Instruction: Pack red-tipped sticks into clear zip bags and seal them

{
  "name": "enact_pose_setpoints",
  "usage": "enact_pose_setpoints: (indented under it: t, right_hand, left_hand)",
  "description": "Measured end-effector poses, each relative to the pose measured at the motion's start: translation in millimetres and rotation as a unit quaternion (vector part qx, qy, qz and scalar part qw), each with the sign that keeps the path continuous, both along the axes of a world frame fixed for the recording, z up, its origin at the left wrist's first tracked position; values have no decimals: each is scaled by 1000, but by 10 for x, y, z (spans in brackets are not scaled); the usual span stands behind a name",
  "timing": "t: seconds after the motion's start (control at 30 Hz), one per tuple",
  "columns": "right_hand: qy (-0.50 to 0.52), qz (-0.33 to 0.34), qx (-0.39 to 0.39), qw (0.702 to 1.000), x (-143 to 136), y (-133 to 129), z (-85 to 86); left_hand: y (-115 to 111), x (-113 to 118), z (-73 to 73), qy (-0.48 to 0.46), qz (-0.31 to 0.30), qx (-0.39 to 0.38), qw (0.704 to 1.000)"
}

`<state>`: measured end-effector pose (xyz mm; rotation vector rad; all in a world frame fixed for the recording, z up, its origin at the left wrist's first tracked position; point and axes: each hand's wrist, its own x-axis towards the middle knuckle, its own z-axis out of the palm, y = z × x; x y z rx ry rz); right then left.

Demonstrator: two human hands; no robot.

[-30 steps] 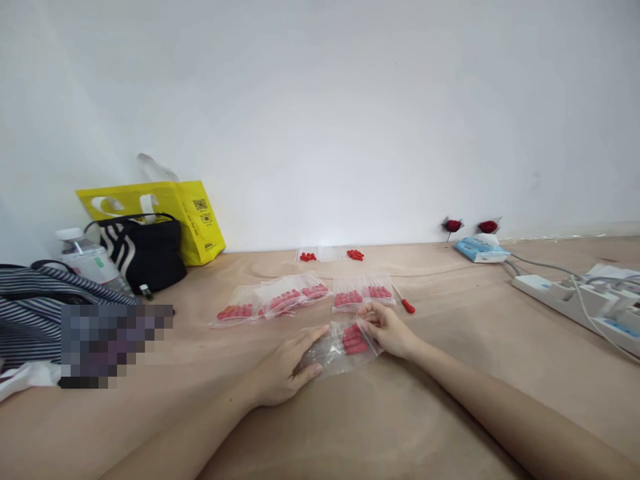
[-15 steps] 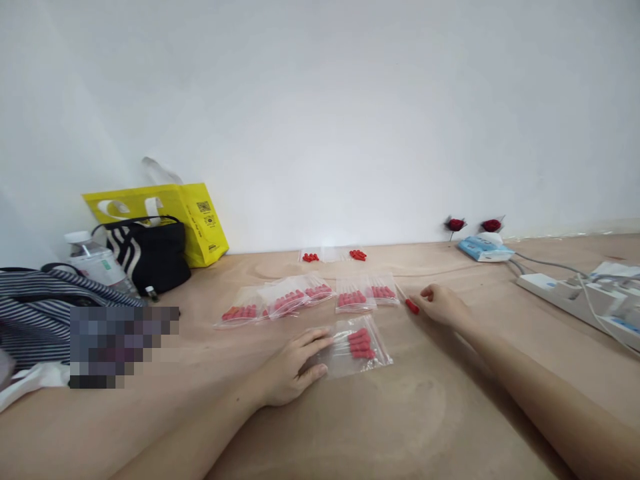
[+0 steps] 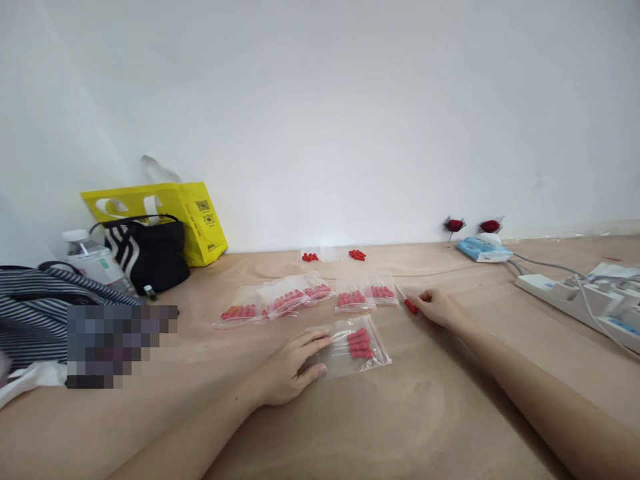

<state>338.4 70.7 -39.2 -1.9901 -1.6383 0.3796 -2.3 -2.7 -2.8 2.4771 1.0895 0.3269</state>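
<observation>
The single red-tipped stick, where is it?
The single red-tipped stick lies on the wooden table, at the right hand fingertips, right of the clear bags.

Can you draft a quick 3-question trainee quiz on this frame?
1. True or false: the left hand rests on the clear bag nearest the person.
2. What is the right hand pinching? A) loose red-tipped stick B) power strip C) water bottle
3. What colour is the paper bag by the wall?

Key: 1 true; 2 A; 3 yellow.
</observation>
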Motion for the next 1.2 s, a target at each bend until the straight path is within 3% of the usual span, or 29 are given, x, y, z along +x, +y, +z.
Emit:
enact_pose_setpoints:
  t: [0.17,0.3,0.37,0.43,0.5,0.6,0.83,1.2]
  right_hand:
    - [-44,-7,-4,999,-85,-26,7]
    - [-49,-34,12,998,38,-23,94]
    - [-1,21,49,999,140,-36,153]
    - [68,134,75,986,224,-73,216]
    - [103,249,66,961,274,-129,281]
    - [97,336,31,936,295,-209,373]
    - [68,393,-26,917,256,-227,419]
    - [74,420,-14,904,37,-253,358]
  left_hand:
    - [-1,1,-1,7,4,-5,1000]
    - [-4,9,6,11,3,-9,1000]
    - [-4,12,9,12,5,-10,1000]
    - [-1,10,8,11,6,-10,1000]
    - [5,7,4,12,5,-10,1000]
    - [14,0,-3,22,6,-8,1000]
    - [12,-6,-1,29,7,-5,1000]
    - [17,2,-3,24,2,-3,1000]
